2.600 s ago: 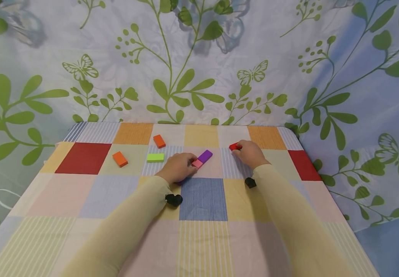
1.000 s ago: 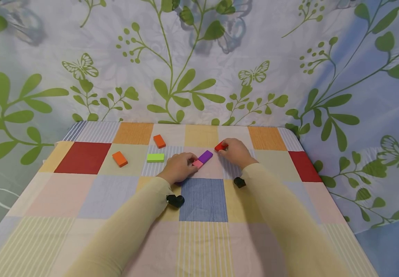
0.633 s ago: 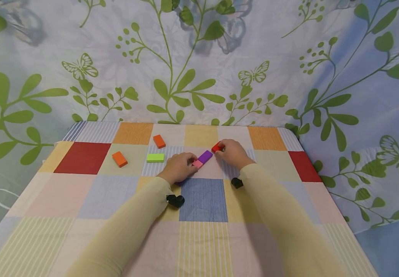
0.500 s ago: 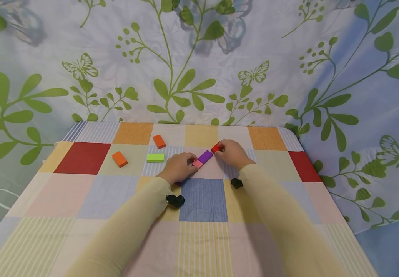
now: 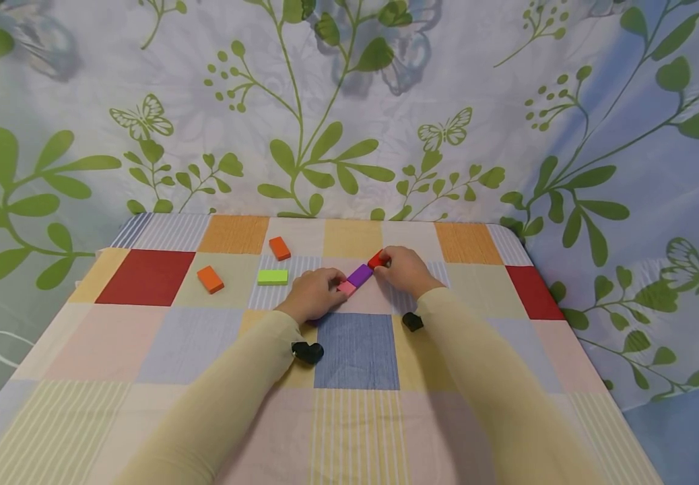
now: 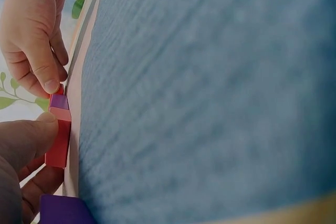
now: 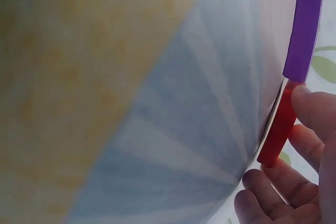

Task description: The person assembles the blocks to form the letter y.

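Note:
In the head view my right hand [image 5: 407, 269] pinches a red block [image 5: 376, 259] at the far right end of a slanting row. That red block [image 7: 278, 124] meets the end of a purple block [image 7: 304, 30] in the right wrist view. The purple block [image 5: 359, 275] lies in the middle of the row. At the row's near left end is a pink block [image 5: 346, 288], gripped between the thumb and fingers of my left hand [image 5: 313, 295]. Another purple block [image 6: 65, 211] shows below the left fingers in the left wrist view, mostly hidden from the head view.
A lime green block [image 5: 273, 277] lies just left of the left hand. Two orange blocks [image 5: 279, 248] [image 5: 210, 279] rest farther back and farther left. The patchwork cloth [image 5: 355, 431] covers the table, and a leaf-patterned curtain [image 5: 337, 101] hangs along its back edge.
The right hand has brought the red block leftward across the cloth to the purple block's far end. The left hand has kept its place on the pink block.

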Action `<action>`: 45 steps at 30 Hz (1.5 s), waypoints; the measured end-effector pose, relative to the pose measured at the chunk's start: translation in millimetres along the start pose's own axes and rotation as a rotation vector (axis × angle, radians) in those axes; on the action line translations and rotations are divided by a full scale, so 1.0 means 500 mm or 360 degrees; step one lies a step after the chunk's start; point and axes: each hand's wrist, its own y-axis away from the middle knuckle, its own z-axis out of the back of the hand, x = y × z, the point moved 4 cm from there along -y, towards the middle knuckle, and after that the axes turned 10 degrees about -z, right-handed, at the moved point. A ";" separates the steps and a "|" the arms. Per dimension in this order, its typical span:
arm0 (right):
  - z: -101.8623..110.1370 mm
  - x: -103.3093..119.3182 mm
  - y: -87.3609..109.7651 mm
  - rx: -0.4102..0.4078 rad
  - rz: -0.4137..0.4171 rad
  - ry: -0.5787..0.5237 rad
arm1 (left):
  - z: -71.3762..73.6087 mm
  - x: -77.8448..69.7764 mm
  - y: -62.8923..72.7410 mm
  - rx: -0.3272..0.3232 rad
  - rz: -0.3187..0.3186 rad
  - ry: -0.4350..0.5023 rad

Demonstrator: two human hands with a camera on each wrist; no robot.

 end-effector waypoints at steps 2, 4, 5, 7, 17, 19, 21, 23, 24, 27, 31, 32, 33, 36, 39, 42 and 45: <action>-0.001 0.001 0.000 0.0002 0.0008 0.0009 | -0.002 0.001 0.000 0.0003 -0.0001 -0.0005; -0.002 0.001 0.000 0.0012 0.0006 0.0010 | -0.003 0.001 -0.001 0.0004 -0.0002 -0.0010; -0.003 0.002 -0.001 0.0017 0.0005 0.0007 | -0.003 0.002 -0.001 0.0005 -0.0002 -0.0014; -0.004 0.001 -0.001 0.0024 -0.0001 0.0004 | -0.003 0.002 -0.001 0.0004 -0.0003 -0.0012; 0.000 0.007 0.005 0.0018 0.0030 0.0033 | -0.001 0.000 0.000 0.0004 0.0011 0.0010; 0.001 0.009 0.007 0.0018 0.0030 0.0024 | 0.000 -0.001 0.000 0.0000 0.0010 0.0007; 0.001 0.010 0.008 0.0017 0.0029 0.0016 | 0.000 0.000 -0.001 -0.0002 0.0011 0.0007; 0.001 0.011 0.008 0.0017 0.0028 0.0010 | 0.000 0.000 -0.001 -0.0004 0.0009 0.0004; 0.000 0.011 0.008 0.0018 0.0028 0.0008 | 0.000 0.000 -0.002 -0.0005 0.0006 0.0002; -0.001 0.009 0.007 0.0021 0.0027 0.0006 | 0.000 0.000 -0.002 -0.0009 0.0000 -0.0003; -0.001 0.009 0.007 0.0017 0.0041 0.0004 | 0.000 0.001 -0.002 -0.0010 -0.0002 -0.0004; -0.001 0.010 0.007 0.0017 0.0047 0.0004 | 0.000 0.001 -0.002 -0.0010 -0.0003 -0.0004; -0.001 0.010 0.007 0.0015 0.0053 0.0003 | 0.000 0.001 -0.002 -0.0010 -0.0004 -0.0004; -0.002 0.011 0.007 0.0014 0.0069 0.0002 | 0.000 0.002 -0.003 -0.0009 -0.0005 -0.0007; -0.002 0.012 0.008 0.0014 0.0076 0.0002 | 0.001 0.002 -0.003 -0.0009 -0.0003 -0.0010; -0.003 0.012 0.008 0.0013 0.0076 0.0008 | 0.001 0.002 -0.002 -0.0007 0.0001 -0.0010; -0.005 0.011 0.007 0.0011 0.0074 0.0016 | 0.001 0.002 -0.002 -0.0008 0.0000 -0.0006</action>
